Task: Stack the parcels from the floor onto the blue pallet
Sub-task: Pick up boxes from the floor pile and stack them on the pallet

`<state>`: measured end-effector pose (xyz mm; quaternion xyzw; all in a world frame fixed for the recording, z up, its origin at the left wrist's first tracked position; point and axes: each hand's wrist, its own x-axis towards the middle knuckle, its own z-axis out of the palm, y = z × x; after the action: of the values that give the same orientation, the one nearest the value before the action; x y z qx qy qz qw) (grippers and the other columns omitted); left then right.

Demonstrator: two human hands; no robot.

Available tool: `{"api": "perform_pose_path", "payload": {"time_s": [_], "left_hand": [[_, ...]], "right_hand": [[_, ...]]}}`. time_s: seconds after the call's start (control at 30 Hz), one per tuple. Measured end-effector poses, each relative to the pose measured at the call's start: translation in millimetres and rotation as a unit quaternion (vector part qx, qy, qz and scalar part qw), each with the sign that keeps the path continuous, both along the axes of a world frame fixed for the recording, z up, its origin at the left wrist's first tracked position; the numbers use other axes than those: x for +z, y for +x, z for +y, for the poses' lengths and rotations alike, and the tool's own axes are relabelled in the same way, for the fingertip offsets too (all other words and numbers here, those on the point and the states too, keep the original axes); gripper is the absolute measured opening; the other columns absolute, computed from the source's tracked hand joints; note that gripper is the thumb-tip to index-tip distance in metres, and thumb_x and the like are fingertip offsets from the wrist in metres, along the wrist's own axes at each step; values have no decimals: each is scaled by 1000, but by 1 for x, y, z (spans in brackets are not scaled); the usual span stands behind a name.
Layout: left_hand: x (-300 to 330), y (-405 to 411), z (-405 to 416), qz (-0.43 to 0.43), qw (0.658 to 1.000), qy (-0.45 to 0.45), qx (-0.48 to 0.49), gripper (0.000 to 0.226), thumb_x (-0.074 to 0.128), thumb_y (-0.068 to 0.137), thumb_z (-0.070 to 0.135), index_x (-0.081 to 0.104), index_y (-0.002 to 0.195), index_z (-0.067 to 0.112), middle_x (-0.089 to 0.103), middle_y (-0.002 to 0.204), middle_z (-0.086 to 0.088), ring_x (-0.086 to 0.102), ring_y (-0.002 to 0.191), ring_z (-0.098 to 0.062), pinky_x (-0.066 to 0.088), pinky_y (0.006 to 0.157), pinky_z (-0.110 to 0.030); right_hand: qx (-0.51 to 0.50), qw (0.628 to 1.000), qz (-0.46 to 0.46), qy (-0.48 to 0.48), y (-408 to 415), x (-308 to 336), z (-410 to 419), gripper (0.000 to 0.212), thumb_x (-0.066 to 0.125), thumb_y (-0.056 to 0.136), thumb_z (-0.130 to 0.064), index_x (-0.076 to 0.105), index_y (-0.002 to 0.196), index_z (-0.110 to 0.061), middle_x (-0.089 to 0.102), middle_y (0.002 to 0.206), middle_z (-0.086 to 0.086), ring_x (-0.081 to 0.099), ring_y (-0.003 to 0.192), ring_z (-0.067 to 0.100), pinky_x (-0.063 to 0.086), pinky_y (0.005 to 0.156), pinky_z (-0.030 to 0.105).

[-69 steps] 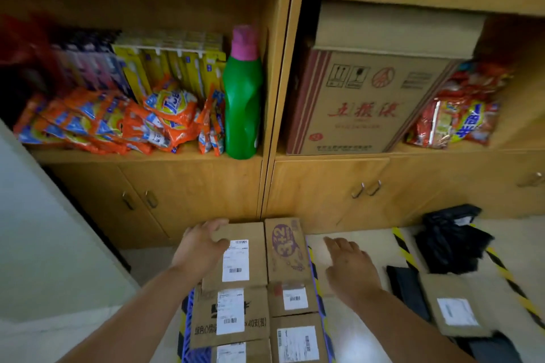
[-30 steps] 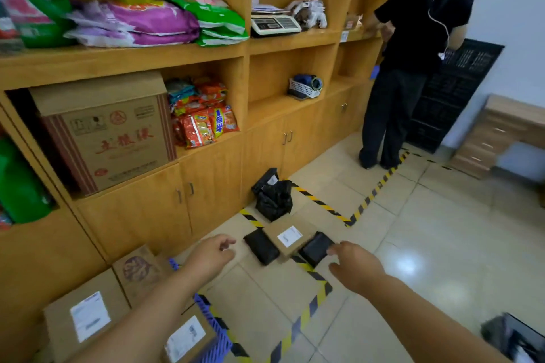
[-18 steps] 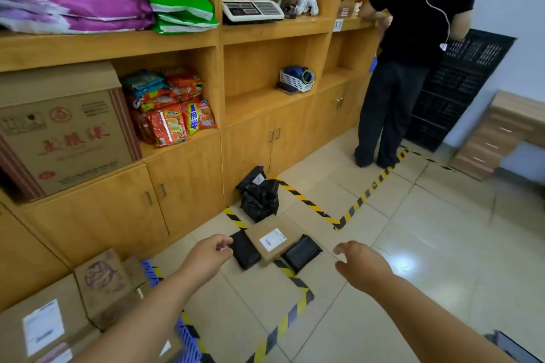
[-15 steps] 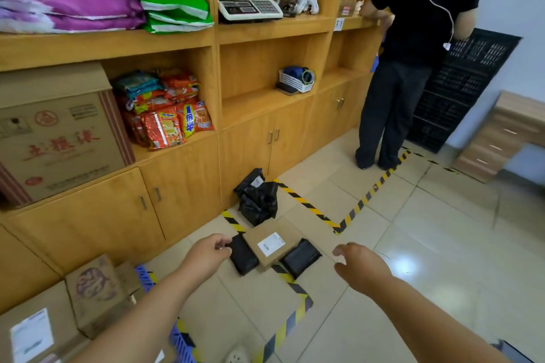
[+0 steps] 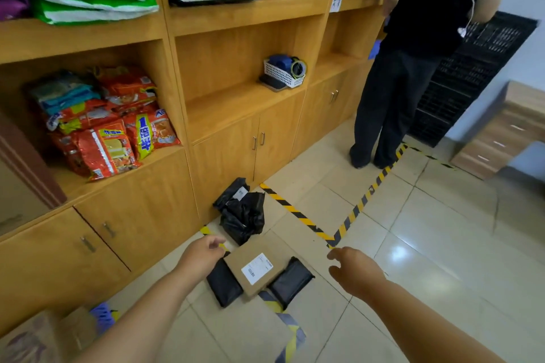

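Observation:
A flat brown cardboard parcel (image 5: 256, 267) with a white label lies on the floor tiles, resting over two black bag parcels, one at its left (image 5: 224, 284) and one at its right (image 5: 290, 278). A crumpled pile of black bag parcels (image 5: 242, 211) sits behind it against the cabinet. My left hand (image 5: 202, 255) hovers just left of the brown parcel, fingers loose and holding nothing. My right hand (image 5: 352, 270) hovers to the right of it, open and empty. A corner of the blue pallet (image 5: 101, 314) with stacked cardboard boxes (image 5: 44, 336) shows at the bottom left.
Wooden shelving with cabinets (image 5: 224, 153) runs along the left, holding snack packs, a scale and a white basket. A person in black (image 5: 413, 53) stands at the far end. Yellow-black tape (image 5: 351, 215) marks the floor. A black crate (image 5: 472, 76) and a wooden drawer unit (image 5: 507, 130) stand at the right.
The view has swung from the pallet's boxes to the parcels on the floor and closed in on them. Both hands have come nearer to the brown parcel, still empty.

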<state>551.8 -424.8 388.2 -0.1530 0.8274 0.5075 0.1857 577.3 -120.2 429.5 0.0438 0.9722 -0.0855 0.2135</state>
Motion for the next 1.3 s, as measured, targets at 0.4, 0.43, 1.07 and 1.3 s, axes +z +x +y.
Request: {"api": "perform_pose_path", "payload": {"time_s": [0.4,0.43,1.07,1.3], "left_hand": [[-48,-123,40,-59,998,-26,25,30,52,92,8,59,121,10,59,126,-7,52,111,-15,37,88,-22],[-52,-132,45,-64,997,-28,35,30,52,92,8,59,121,9,59,126,-8,53,111,-16,37,87,-22],[-303,-289,70,-186,980,-41,61,37,49,93,12,55,129,17,56,133,-4,56,106,-16,42,89,-27],[-478,-306,56,-231,970,-71,31,47,50,93,16,43,138,24,51,136,-5,52,118,-23,43,91,-32]], "right_hand": [[32,993,-109,-40,-151,-64,19,35,44,95,-19,53,129,-19,54,131,6,52,118,23,44,93,28],[37,991,-116,-46,-166,-68,22,35,45,95,-19,54,129,-17,54,132,7,52,118,24,44,93,28],[-61,951,-276,-126,-318,-338,2,31,44,94,-21,59,121,-21,63,123,2,60,107,19,47,84,23],[-131,929,-312,-149,-312,-516,-32,30,42,95,-16,57,120,-19,60,122,3,57,104,18,43,75,19]]}}
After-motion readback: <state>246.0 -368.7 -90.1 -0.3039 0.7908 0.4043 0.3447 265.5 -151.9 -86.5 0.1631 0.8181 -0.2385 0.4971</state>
